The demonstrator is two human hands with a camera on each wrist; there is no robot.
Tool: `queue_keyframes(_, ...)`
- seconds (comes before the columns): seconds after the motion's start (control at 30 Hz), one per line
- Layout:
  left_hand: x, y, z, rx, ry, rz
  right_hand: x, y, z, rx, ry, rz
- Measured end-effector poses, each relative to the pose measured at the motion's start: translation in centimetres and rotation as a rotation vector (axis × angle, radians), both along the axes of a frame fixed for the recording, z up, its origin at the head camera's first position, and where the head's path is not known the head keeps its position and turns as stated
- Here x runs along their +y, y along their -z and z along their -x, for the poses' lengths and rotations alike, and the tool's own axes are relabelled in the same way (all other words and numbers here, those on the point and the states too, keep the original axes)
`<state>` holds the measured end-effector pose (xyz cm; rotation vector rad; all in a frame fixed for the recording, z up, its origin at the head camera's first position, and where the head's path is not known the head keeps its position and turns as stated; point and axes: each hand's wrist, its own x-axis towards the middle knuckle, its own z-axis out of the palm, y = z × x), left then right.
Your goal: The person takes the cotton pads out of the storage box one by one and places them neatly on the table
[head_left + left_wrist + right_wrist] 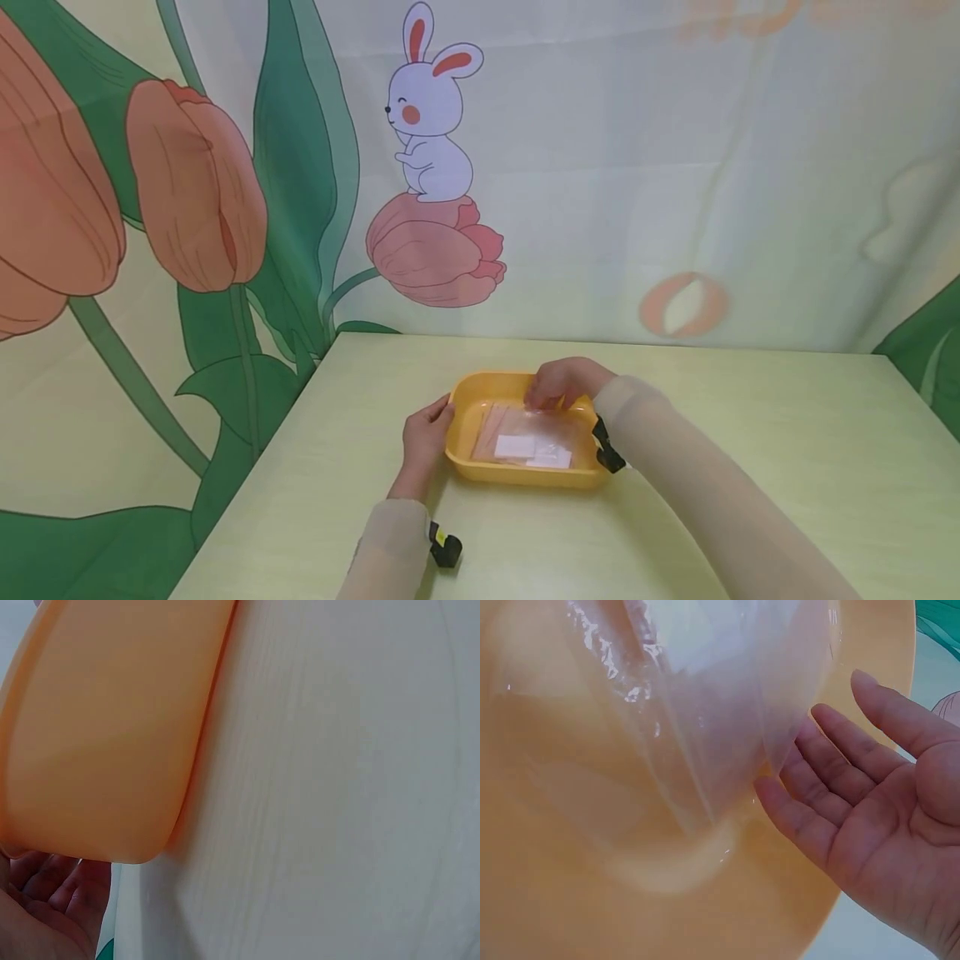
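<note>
A yellow plastic basin (517,477) with rounded corners stands on the table. My left hand (426,433) grips its left end at the rim; in the left wrist view the fingers (71,889) curl by the basin's outer wall. Inside lie flat clear plastic bags (491,429) bearing white labels (516,447). At the basin's back right, my right hand (566,382) reaches in over the rim. The right wrist view has its straight fingertips at the edge of a clear bag (705,697), the thumb standing apart. What the bags contain is hard to make out.
The pale yellow-green table (787,450) extends on both sides of the basin. Behind it hangs a cloth backdrop (600,167) printed with tulips and a white rabbit. Black wrist cameras (447,550) sit on both sleeves.
</note>
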<state>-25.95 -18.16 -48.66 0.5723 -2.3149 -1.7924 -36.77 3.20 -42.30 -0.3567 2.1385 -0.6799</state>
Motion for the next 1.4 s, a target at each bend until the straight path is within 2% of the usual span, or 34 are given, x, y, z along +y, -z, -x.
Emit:
queue_keyframes(0.5,0.1,-0.1,-0.1,-0.015,0.016,0.012,-0.1,-0.2,-0.7,0.044,-0.024,0.005)
queue_keyframes(0.83,0.1,0.0,0.0,-0.004,0.013,0.014,-0.6,0.4,-0.8,0.244,-0.053,-0.068)
queue_keyframes(1.2,0.1,-0.1,-0.2,-0.011,0.017,0.009,-0.9,-0.3,-0.9,0.364,-0.039,-0.116)
queue_keyframes(1.4,0.0,-0.1,-0.1,-0.020,0.007,0.014,-0.5,-1.2,-0.6,0.363,-0.008,-0.063)
